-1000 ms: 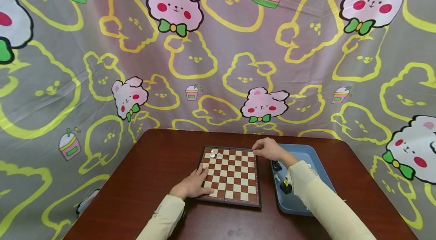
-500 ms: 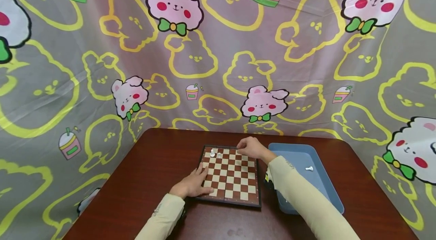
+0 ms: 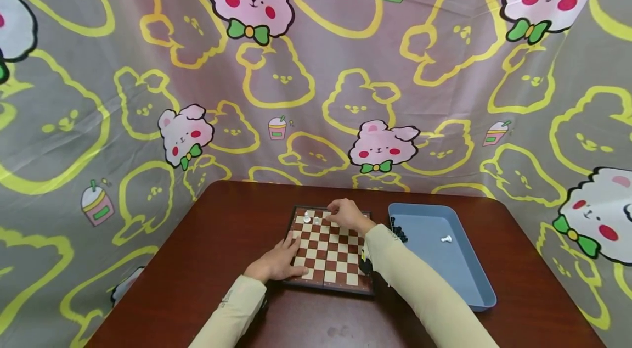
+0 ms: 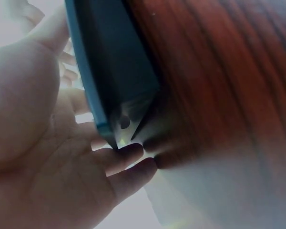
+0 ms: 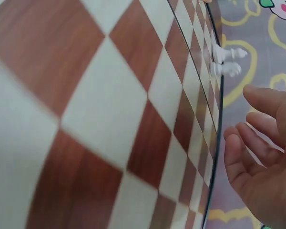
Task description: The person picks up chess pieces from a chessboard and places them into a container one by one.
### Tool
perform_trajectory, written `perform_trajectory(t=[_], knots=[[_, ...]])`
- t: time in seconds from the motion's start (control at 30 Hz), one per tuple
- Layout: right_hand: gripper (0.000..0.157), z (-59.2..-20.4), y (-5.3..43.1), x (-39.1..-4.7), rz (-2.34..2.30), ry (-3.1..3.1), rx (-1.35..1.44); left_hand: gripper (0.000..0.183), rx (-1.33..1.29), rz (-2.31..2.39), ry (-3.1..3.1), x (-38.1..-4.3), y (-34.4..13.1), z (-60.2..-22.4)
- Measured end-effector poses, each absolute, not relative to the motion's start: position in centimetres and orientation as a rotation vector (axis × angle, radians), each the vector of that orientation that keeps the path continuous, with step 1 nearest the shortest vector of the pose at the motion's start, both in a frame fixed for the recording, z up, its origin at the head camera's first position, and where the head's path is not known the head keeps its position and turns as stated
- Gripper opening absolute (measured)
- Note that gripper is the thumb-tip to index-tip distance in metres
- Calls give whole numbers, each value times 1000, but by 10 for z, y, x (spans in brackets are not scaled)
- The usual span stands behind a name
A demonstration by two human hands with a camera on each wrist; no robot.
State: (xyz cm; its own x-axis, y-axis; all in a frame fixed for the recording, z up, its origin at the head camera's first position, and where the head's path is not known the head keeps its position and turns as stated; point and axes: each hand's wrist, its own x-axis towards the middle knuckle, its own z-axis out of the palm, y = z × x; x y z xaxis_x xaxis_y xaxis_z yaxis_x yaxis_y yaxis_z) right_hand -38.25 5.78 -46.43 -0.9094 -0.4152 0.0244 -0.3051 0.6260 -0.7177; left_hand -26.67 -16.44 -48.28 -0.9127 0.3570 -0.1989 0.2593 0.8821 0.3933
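Note:
My left hand (image 3: 276, 261) lies at the left edge of the chessboard (image 3: 342, 274), fingers spread and thumb over the near left corner. The left wrist view shows the dark board side (image 4: 117, 57) against this hand, with two fingertips at the tabletop. My right hand (image 3: 347, 215) hovers at the board's far edge, palm down. From the right wrist, its thumb and fingers look loosely bent and apart, with nothing visible between them. Two white chess pieces, one taller (image 3: 306, 217) and one shorter (image 3: 316, 221), stand upright near the far left corner, left of the right fingertips.
Right of the board stands a blue tray (image 3: 474, 268). In it lie a white chess piece (image 3: 446, 239) and several black pieces (image 3: 399, 234), partly behind the right sleeve (image 3: 405, 265). A patterned curtain (image 3: 316, 90) hangs behind the brown table (image 3: 232, 222).
My right hand has moved left from the tray side along the board's far edge, close to the two white pieces. The left hand keeps its place. The head view has tilted slightly.

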Motion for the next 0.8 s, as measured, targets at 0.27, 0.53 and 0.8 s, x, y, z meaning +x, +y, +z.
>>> perform_trajectory(t=[0.27,0.53,0.8], knots=[[38,-469,42,-385,-1104,2634,-648,91,466,524,2789,-267,-165,-480],[38,-477,36,-384,-1065,2567,-714,91,490,513,2791,-266,-164,-483],[25,-481,30,-381,-990,2684,-759,91,481,514,2787,-268,-166,-483]])
